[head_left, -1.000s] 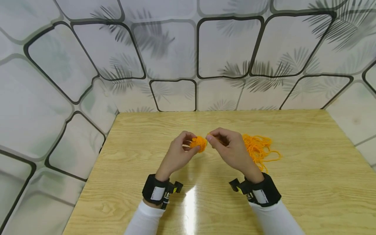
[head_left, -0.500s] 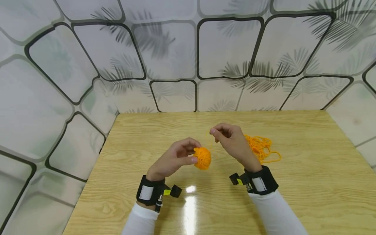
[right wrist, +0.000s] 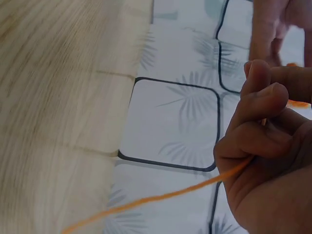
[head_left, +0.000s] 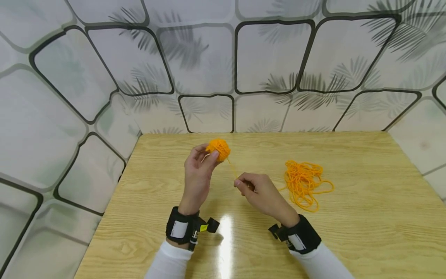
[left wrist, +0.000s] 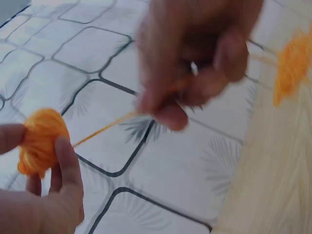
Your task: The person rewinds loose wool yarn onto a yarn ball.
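Observation:
A small ball of orange yarn (head_left: 218, 149) is held up by my left hand (head_left: 198, 174), thumb on one side and fingertips on the other. From the ball a taut strand (left wrist: 105, 128) runs to my right hand (head_left: 262, 192), which pinches it between thumb and forefinger, lower and to the right. In the right wrist view the same yarn leaves the curled fingers as a tail (right wrist: 161, 197) sloping down to the left. It leads toward a loose heap of orange yarn (head_left: 304, 182) on the table, right of the right hand.
The pale wood table (head_left: 150, 166) meets a wall covering (head_left: 205, 58) with a dark stone-outline and leaf pattern at its back edge. Black camera straps (head_left: 181, 228) sit on both wrists, below white sleeves (head_left: 168, 261).
The left hand dipped with the ball, then rose up and to the left. The right hand went up, then came down and left, drawing the strand taut and uncovering more of the heap.

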The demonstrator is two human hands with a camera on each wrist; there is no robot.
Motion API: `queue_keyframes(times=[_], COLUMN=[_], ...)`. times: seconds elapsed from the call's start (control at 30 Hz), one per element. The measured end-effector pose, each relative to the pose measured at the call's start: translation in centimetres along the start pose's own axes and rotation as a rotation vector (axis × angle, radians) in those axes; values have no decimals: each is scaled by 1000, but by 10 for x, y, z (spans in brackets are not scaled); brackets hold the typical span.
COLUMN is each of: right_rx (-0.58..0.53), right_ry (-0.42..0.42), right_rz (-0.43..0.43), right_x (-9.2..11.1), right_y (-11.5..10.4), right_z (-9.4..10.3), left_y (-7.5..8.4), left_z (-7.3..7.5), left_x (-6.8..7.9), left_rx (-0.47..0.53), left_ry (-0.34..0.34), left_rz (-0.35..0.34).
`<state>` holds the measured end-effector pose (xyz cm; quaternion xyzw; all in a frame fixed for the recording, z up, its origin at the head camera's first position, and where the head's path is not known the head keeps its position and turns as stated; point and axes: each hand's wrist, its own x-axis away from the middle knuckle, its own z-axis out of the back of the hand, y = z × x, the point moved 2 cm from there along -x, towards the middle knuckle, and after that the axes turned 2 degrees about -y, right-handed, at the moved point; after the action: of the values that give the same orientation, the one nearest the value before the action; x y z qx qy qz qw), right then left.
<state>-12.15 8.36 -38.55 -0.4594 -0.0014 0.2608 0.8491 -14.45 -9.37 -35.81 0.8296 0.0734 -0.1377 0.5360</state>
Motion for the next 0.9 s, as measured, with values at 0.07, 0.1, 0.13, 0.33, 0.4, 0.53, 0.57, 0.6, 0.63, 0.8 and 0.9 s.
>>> queue_keyframes(times=[0.07,0.1,0.13,0.33,0.4,0.53,0.57,0.6,0.63,0.8,0.9], right_rx=[38,57,71,100,98,85,78,75,72,51,10], right_ry=[-1,2,7,54,74,118,125,130,134,151,160], right_rz=[33,48,63,121,132,145,148,150,152,137,103], right_x=[3,5,6,8,8,4,2,1,0,-7,-10], right_y=[-6,-10,-13,-29,-31,-33,-33,-33,-33,-36,-43], right_z=[0,1,2,17,23,35,38,41,43,52,56], left_y=[-4,-6,-8,-18,-14,-2,1,2,3,5,5], left_z=[0,0,0,-1,-4,-14,-16,-17,-18,-21,-23], left_x=[-1,-1,-1,3,6,14,17,18,20,27,29], left_rx=[-147,-218,-285,-466,-470,-448,-442,-440,-438,-394,-381], left_ry=[29,36,38,-98,-185,-360,-398,-430,-458,-541,-548], left_rz=[-50,-67,-77,12,48,97,113,132,148,198,184])
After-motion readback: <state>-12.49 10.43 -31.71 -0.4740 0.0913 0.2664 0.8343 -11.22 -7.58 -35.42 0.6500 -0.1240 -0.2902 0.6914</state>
